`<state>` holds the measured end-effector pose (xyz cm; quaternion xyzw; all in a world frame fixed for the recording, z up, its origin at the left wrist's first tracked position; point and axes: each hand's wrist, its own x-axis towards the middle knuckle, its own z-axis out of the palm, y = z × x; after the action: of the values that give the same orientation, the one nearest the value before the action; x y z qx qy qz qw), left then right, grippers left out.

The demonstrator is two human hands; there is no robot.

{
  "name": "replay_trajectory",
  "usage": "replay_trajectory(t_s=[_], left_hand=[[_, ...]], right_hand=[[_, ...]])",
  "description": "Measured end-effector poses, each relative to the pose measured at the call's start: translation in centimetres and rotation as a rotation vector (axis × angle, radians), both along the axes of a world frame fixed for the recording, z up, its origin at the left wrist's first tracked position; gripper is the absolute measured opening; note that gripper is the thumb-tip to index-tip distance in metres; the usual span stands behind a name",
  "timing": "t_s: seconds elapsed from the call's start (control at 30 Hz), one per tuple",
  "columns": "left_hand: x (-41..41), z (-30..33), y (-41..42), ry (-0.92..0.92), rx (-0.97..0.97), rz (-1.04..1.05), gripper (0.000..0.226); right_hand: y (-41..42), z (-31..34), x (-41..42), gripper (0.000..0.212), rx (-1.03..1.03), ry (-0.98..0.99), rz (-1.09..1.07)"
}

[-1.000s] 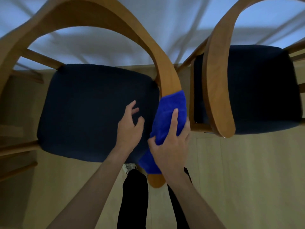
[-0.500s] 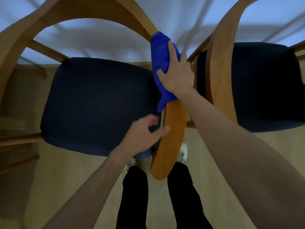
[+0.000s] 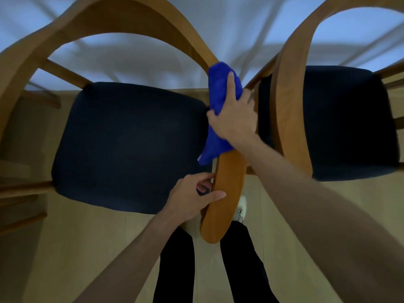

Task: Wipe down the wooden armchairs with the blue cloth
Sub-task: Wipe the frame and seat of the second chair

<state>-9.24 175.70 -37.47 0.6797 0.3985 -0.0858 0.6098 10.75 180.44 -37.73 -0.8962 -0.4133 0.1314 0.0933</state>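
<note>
The right hand is grasping the cloth, fingers curled over it and wrapping it round the arm of the left chair. The forefinger is lying straight along the top of the cloth, pointing away from the person; the thumb is pinching the cloth from the seat side. Beyond the fingertips the cloth is bunching up to where the arm is curving into the backrest. Below the wrist, a loose tail of cloth is hanging off the arm toward the dark seat.

Nearer the person than that grip, the left hand is holding the same arm from the seat side, thumb lying across the wood and fingers curling toward its edge; how far they are closing underneath cannot be told. Bare wood is showing between the two hands, and the arm's rounded end is sticking out past the left hand, above the person's dark trousers and a pale shoe.

To the right of the cloth grip, just beside it, the right chair is standing with its own curved arm untouched.
</note>
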Motion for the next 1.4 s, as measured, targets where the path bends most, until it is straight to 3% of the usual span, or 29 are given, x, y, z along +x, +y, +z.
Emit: replay_trajectory(t_s=[0.17, 0.33, 0.47, 0.57, 0.67, 0.77, 0.9, 1.0, 1.13, 1.23, 1.4], left_hand=[[0.0, 0.5, -0.1, 0.018, 0.064, -0.024, 0.058], [-0.2, 0.7, -0.5, -0.002, 0.059, 0.033, 0.058], [-0.1, 1.2, 0.3, 0.05, 0.128, 0.039, 0.046], [-1.4, 1.6, 2.0, 0.012, -0.017, -0.043, 0.033], [-3.3, 1.9, 4.1, 0.005, 0.007, 0.109, 0.012], [-3.9, 2.2, 5.7, 0.047, 0.107, 0.253, 0.005], [-2.0, 2.3, 6.4, 0.044, 0.136, 0.337, 0.004], [1.1, 2.3, 6.6, 0.013, 0.252, 0.356, 0.031], [5.7, 2.6, 6.5, -0.091, 0.371, 0.17, 0.058], [7.9, 2.4, 6.5, -0.039, 0.632, -0.075, 0.05], [8.2, 2.1, 7.3, 0.035, 0.889, -0.223, 0.041]], right_hand=[[5.3, 0.2, 3.2, 0.085, -0.052, 0.098, 0.126], [-1.5, -0.4, -0.3, 0.079, 0.052, 0.031, -0.008], [-8.5, 0.4, -5.8, 0.09, 0.055, 0.082, -0.162], [-9.3, 0.8, -7.2, 0.098, 0.024, 0.099, -0.204], [-5.3, 0.6, -3.9, 0.099, 0.015, 0.057, -0.144], [-2.3, 0.8, -1.0, 0.096, -0.023, 0.064, -0.086], [-4.8, 0.8, -3.3, 0.09, -0.014, 0.021, -0.089], [-10.4, 0.9, -8.5, 0.093, 0.038, 0.073, -0.186], [-17.3, 1.6, -17.2, 0.105, 0.003, 0.173, -0.317], [-19.3, 1.8, -20.4, 0.108, -0.024, 0.194, -0.349], [-17.3, 1.9, -17.3, 0.095, 0.028, 0.204, -0.357]])
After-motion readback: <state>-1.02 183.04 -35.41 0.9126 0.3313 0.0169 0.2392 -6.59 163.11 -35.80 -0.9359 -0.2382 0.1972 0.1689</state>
